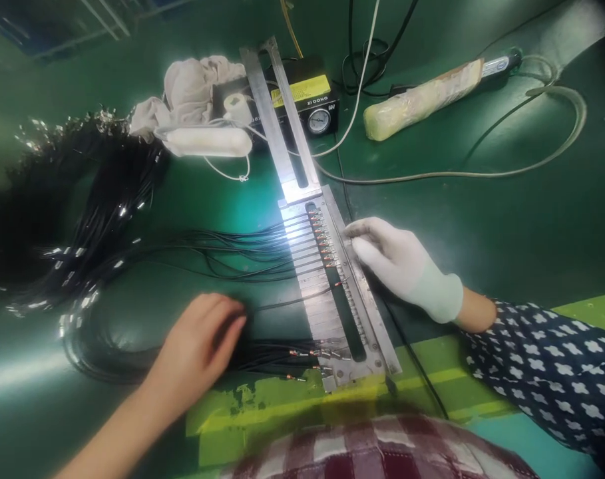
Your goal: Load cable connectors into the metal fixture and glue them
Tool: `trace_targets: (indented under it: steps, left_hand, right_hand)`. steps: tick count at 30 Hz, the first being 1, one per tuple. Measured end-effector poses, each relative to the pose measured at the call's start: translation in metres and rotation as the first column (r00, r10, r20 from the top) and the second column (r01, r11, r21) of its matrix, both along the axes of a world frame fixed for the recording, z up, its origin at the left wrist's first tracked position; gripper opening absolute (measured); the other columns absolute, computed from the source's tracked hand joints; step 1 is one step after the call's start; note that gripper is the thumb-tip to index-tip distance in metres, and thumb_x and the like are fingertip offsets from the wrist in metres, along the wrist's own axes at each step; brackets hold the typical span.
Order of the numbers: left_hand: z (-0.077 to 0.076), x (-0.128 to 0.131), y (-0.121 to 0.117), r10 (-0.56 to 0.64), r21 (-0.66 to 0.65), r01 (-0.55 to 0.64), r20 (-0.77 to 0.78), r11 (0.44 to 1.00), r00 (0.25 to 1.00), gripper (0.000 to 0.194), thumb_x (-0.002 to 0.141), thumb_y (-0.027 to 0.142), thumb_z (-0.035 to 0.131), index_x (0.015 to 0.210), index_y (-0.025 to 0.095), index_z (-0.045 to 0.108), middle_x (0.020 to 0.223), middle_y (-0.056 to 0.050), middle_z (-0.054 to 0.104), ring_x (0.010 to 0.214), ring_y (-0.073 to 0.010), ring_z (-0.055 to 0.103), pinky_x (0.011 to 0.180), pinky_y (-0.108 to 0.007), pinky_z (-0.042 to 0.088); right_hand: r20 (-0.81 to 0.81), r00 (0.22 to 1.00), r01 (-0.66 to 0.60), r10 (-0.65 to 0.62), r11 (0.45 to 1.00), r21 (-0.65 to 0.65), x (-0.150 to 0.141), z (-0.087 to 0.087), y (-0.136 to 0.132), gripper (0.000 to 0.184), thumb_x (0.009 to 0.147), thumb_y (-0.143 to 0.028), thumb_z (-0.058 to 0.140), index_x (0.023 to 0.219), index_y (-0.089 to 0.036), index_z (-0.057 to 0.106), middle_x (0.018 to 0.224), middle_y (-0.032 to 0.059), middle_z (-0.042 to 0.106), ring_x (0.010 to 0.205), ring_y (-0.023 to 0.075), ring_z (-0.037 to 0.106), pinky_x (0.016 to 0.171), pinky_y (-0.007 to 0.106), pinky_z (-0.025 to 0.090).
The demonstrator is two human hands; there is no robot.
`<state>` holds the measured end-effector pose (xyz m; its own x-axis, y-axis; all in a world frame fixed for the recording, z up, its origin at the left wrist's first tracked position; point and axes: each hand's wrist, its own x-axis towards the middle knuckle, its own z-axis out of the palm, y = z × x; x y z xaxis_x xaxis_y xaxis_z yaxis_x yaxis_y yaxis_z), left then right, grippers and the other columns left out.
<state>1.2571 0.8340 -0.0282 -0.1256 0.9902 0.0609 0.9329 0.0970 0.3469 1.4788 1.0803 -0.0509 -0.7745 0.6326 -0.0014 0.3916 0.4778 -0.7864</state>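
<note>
A long metal slotted fixture [309,293] lies on the green table, running away from me. Several black wires [222,253] with small copper-red terminals [323,241] lie across its slots from the left. My bare left hand [200,339] lies palm down, fingers flat and together, on a bundle of black wires near the fixture's near end. One thin wire [292,301] runs from its fingertips to the fixture. My white-gloved right hand [399,263] rests on the fixture's right rail, fingers stretched out, holding nothing.
A big heap of black wires [102,219] fills the left. Behind the fixture stand a black box with a gauge [315,110], a crumpled cloth [192,83], a white handle [212,141], a tape-wrapped tool [422,100] and a looping hose [482,174]. Yellow-green tape [282,399] marks the near edge.
</note>
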Motion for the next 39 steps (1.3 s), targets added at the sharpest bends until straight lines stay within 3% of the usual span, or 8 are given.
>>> trace_targets:
  steps: [4,10,14,18,21,27,31,39]
  left_hand:
    - [-0.014,0.024,0.03,-0.071,0.032,0.07,0.016,0.997,0.997,0.025,0.096,0.021,0.056,0.12,0.015,0.054,0.105,-0.009,0.064,0.097,-0.0214,0.061,0.086,-0.036,0.053]
    - [-0.027,0.038,0.052,-0.173,0.139,0.147,0.199,0.979,0.965,0.026,0.095,0.006,0.055,0.119,0.017,0.055,0.104,-0.007,0.062,0.096,-0.0152,0.06,0.085,-0.026,0.052]
    - [-0.022,0.038,0.056,-0.183,0.102,0.165,0.204,0.981,0.962,0.03,0.096,0.008,0.054,0.125,0.017,0.055,0.101,-0.008,0.062,0.09,-0.016,0.061,0.078,-0.027,0.052]
    - [-0.012,0.044,0.06,-0.124,-0.007,0.13,0.258,0.991,0.958,0.014,0.098,0.013,0.052,0.11,0.015,0.059,0.092,-0.006,0.062,0.081,-0.0154,0.061,0.073,-0.026,0.051]
    - [-0.008,0.047,0.062,-0.105,0.024,0.103,0.282,0.994,0.953,0.013,0.099,0.013,0.05,0.105,0.016,0.06,0.086,-0.003,0.06,0.075,-0.013,0.059,0.068,-0.023,0.049]
    - [-0.015,0.044,0.066,-0.112,0.179,0.116,-0.034,0.977,0.993,0.011,0.095,0.009,0.057,0.106,0.012,0.057,0.098,-0.008,0.064,0.088,-0.0168,0.061,0.079,-0.027,0.052]
    - [-0.02,0.041,0.066,-0.145,0.209,0.212,-0.295,0.955,0.944,0.014,0.093,0.01,0.06,0.107,0.009,0.058,0.095,-0.011,0.065,0.084,-0.0218,0.06,0.075,-0.033,0.053]
    - [-0.013,0.038,0.071,-0.218,0.13,0.301,-0.438,0.945,0.872,0.011,0.095,0.009,0.052,0.104,0.01,0.058,0.09,-0.011,0.065,0.076,-0.0218,0.057,0.066,-0.034,0.047]
  right_hand:
    - [-0.009,1.0,0.011,-0.011,1.0,-0.003,0.0,0.0,0.001,0.023,0.097,-0.031,0.048,0.109,-0.019,0.063,0.099,0.0046,0.073,0.086,0.0209,0.069,0.077,0.032,0.052]
    - [-0.044,0.999,0.002,-0.003,0.999,-0.039,0.001,-0.002,0.001,0.022,0.097,-0.031,0.049,0.109,-0.019,0.063,0.105,0.0047,0.072,0.091,0.0208,0.068,0.079,0.033,0.052]
    - [-0.056,0.998,-0.008,0.005,0.999,-0.044,0.001,-0.002,0.001,0.022,0.097,-0.032,0.05,0.11,-0.019,0.062,0.103,0.0045,0.072,0.09,0.0209,0.068,0.077,0.033,0.053]
    - [-0.05,0.999,-0.012,0.01,0.999,-0.045,0.001,-0.002,0.002,0.022,0.097,-0.032,0.05,0.109,-0.019,0.063,0.101,0.0041,0.073,0.086,0.0202,0.068,0.076,0.033,0.053]
    - [-0.047,0.999,-0.018,0.015,0.998,-0.054,0.001,-0.001,0.002,0.022,0.097,-0.032,0.05,0.11,-0.019,0.063,0.102,0.0046,0.073,0.087,0.0202,0.068,0.075,0.033,0.053]
    - [-0.058,0.998,-0.011,0.008,0.999,-0.041,0.002,-0.002,0.001,0.022,0.097,-0.031,0.051,0.109,-0.019,0.064,0.102,0.0042,0.073,0.087,0.0201,0.068,0.076,0.033,0.053]
    - [-0.051,0.999,-0.014,0.012,0.999,-0.045,0.002,-0.002,0.001,0.022,0.097,-0.03,0.051,0.11,-0.019,0.064,0.102,0.0044,0.072,0.087,0.0204,0.068,0.078,0.033,0.054]
    - [-0.062,0.998,-0.027,0.024,0.999,-0.04,0.002,-0.003,0.003,0.022,0.097,-0.03,0.052,0.111,-0.018,0.064,0.102,0.0054,0.072,0.086,0.0207,0.068,0.076,0.034,0.054]
